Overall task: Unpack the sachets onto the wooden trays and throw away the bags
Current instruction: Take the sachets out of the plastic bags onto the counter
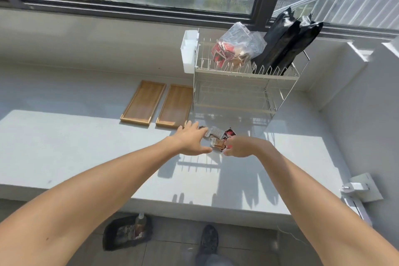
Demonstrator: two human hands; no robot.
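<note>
A small heap of sachets, red, white and brown, lies on the white counter in front of the wire rack. My left hand hovers over the heap's left side with fingers spread. My right hand is at its right side, fingers curled onto some sachets; whether it grips them is unclear. Two wooden trays, the left tray and the right tray, lie bare just left of the rack. A clear plastic bag with more sachets and black bags stand on the rack's top shelf.
The white wire rack has a white plastic holder on its left side. A dark bin holding rubbish sits on the floor below the counter, near my shoe. A wall and bracket close off the right.
</note>
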